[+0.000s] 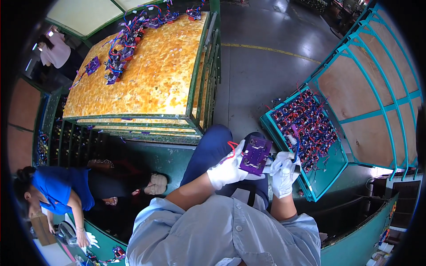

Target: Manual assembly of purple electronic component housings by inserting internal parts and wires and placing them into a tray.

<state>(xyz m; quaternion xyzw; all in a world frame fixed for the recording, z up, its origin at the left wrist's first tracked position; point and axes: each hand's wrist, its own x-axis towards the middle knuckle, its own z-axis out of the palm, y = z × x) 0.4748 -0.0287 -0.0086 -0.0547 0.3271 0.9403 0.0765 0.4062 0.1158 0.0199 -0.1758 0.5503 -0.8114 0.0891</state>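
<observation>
My left hand, in a white glove, holds a purple circuit board over my lap. The board is tilted with its soldered side up, silvery solder tracks showing. Red wires loop out from its left edge. Close by the board's right edge, my right hand, also gloved in white, has its fingers curled. Dark wires and a short dark piece show at those fingers, but what they grip is too unclear to name.
A teal-edged tray packed with wired circuit boards stands at right, beside a teal frame with wooden panels. At left, a mottled yellow-topped rack carries more boards. A person in blue bends at lower left; another stands behind.
</observation>
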